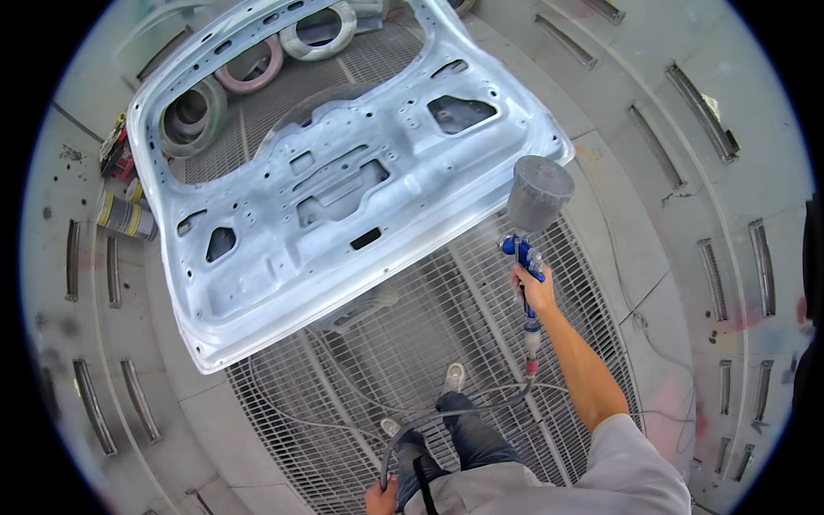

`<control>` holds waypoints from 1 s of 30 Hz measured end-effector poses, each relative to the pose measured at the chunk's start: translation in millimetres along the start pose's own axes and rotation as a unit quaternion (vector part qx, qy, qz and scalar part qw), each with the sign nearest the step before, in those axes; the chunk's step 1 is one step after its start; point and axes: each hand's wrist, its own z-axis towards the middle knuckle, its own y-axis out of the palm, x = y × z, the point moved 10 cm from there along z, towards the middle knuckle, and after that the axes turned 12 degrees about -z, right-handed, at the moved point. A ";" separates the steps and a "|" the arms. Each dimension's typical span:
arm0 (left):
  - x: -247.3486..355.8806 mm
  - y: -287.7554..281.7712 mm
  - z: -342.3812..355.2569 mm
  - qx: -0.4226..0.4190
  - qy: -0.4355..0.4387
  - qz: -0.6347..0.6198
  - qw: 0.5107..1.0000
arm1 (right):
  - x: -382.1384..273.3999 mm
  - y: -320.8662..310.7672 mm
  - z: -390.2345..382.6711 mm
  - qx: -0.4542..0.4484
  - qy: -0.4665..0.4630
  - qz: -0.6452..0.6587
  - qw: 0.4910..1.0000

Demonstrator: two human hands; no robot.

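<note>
A pale blue car tailgate panel (343, 189) lies inner side up, filling the upper middle of the view. My right hand (534, 292) grips a blue spray gun (524, 257) with a grey cup (538, 193) on top, held just off the panel's right edge; a faint mist drifts from its nozzle toward the panel. My left hand (380, 498) at the bottom edge is closed around the grey air hose (446, 416), which loops over the floor up to the gun's handle.
A metal floor grate (412, 343) runs under the panel and my feet. Painted tyres (249, 69) lie at the back. Rolls and cans (124, 215) sit at the left. Booth walls with slotted vents curve around.
</note>
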 end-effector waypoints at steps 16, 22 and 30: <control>223.5 118.5 -38.9 -0.130 0.122 -0.049 0.983 | -67.4 -216.2 124.1 0.282 -0.092 -0.084 0.951; 169.6 105.4 0.0 -0.068 0.089 -0.129 0.985 | -75.1 -199.5 125.4 0.216 -0.056 -0.070 0.972; 161.8 38.5 -11.1 -0.001 0.026 -0.137 0.990 | -57.0 -96.8 74.3 0.105 -0.058 0.011 0.993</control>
